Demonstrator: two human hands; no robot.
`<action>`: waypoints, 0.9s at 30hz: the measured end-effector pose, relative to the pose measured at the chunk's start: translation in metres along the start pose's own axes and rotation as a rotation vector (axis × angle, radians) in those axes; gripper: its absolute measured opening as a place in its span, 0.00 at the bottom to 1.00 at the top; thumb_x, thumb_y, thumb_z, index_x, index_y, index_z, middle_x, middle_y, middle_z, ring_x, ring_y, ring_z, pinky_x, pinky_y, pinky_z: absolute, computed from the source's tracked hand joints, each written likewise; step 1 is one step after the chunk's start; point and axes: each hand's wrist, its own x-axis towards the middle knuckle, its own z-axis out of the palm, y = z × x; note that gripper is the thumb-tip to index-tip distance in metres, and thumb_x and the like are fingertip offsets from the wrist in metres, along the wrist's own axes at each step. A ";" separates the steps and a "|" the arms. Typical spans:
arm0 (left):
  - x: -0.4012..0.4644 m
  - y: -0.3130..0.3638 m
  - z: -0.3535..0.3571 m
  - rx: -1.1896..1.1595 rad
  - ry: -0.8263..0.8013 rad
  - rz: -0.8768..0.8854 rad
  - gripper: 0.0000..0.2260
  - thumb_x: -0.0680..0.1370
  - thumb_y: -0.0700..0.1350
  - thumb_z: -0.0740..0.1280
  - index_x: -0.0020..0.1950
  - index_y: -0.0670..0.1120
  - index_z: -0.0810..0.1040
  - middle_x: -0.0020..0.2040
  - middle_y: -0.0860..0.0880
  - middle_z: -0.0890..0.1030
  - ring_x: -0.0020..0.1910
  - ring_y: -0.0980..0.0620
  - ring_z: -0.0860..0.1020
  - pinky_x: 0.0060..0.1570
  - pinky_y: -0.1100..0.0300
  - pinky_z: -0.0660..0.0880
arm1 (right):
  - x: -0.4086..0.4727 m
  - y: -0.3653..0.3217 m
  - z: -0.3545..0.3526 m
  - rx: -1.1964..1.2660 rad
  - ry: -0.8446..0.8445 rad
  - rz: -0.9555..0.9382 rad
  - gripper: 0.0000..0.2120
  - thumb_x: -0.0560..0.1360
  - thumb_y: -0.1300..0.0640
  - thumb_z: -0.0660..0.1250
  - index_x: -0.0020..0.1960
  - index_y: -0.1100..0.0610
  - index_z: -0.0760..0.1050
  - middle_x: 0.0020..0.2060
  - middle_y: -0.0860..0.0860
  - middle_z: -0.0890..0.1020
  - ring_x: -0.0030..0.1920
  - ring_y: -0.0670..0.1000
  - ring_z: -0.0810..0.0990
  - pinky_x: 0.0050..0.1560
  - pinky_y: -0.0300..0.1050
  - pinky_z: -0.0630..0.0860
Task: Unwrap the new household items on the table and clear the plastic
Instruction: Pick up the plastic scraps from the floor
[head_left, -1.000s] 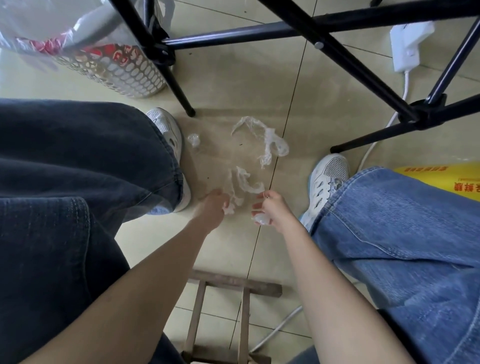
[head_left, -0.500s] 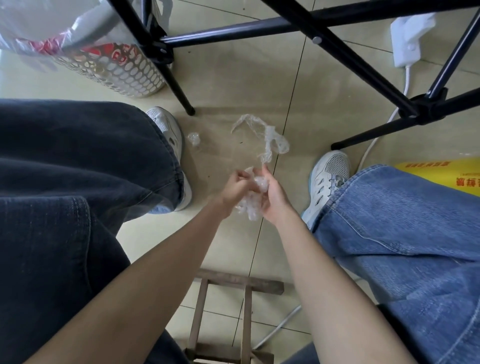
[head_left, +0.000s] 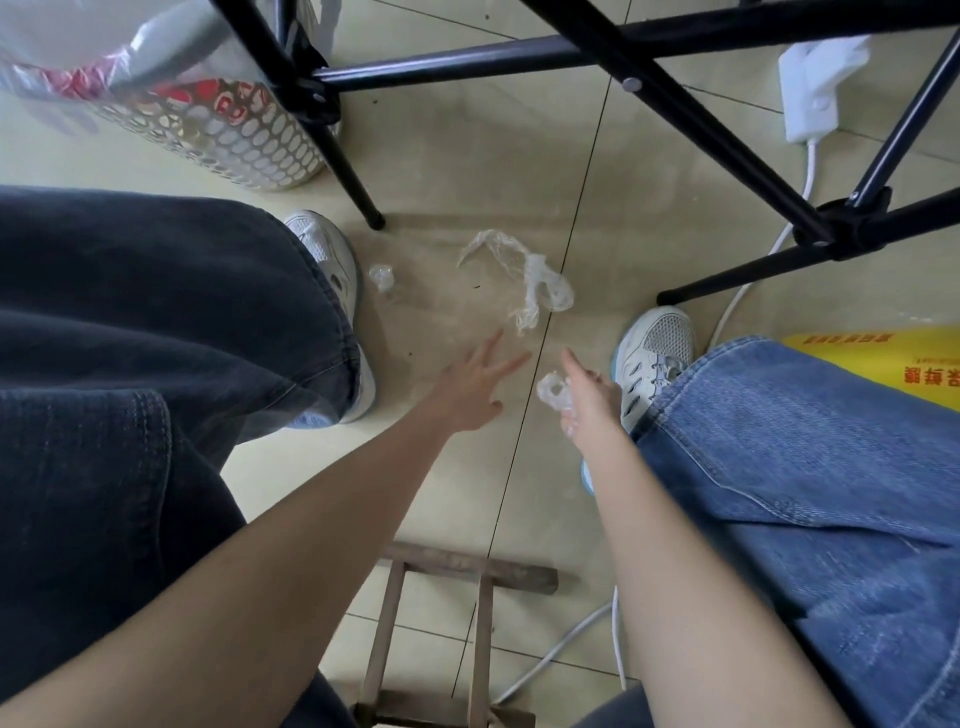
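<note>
A long crumpled strip of clear plastic wrap (head_left: 524, 278) lies on the tiled floor between my feet. A small clear scrap (head_left: 382, 275) lies left of it, beside my left shoe. My left hand (head_left: 467, 387) reaches toward the strip with fingers spread and straight, holding nothing, just short of the strip's near end. My right hand (head_left: 582, 397) holds a wad of gathered plastic (head_left: 553, 392) in its curled fingers, with one finger pointing forward.
Black folding table legs (head_left: 358, 192) cross overhead and stand on the floor ahead. A perforated white waste basket (head_left: 244, 140) with a plastic liner stands far left. A white power strip (head_left: 815, 88) and cable lie right. A yellow package (head_left: 893, 364) and a wooden stool frame (head_left: 467, 566) are close.
Both hands gathered a plastic piece from the floor and met. Now they have parted: the right keeps the wad, and the left has let go and stretches forward toward the long strip.
</note>
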 end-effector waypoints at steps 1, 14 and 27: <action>0.004 0.006 0.001 0.099 -0.003 0.020 0.35 0.76 0.42 0.65 0.77 0.59 0.50 0.79 0.47 0.40 0.75 0.41 0.56 0.67 0.45 0.65 | -0.001 -0.004 0.000 -0.018 0.012 -0.022 0.17 0.72 0.48 0.73 0.34 0.55 0.70 0.32 0.49 0.74 0.28 0.48 0.67 0.26 0.40 0.64; 0.033 -0.079 -0.092 0.240 0.127 -0.448 0.33 0.77 0.33 0.61 0.78 0.52 0.52 0.78 0.39 0.44 0.75 0.36 0.54 0.67 0.44 0.66 | 0.019 -0.081 0.051 -1.164 -0.235 -0.685 0.27 0.74 0.66 0.62 0.69 0.45 0.71 0.75 0.53 0.56 0.72 0.59 0.64 0.65 0.48 0.72; 0.023 -0.061 -0.080 -0.374 0.445 -0.338 0.09 0.80 0.38 0.56 0.55 0.44 0.73 0.50 0.44 0.72 0.44 0.42 0.76 0.40 0.56 0.71 | 0.006 -0.062 0.053 -0.399 -0.259 -0.473 0.12 0.71 0.67 0.63 0.46 0.54 0.81 0.45 0.53 0.81 0.34 0.48 0.76 0.24 0.34 0.68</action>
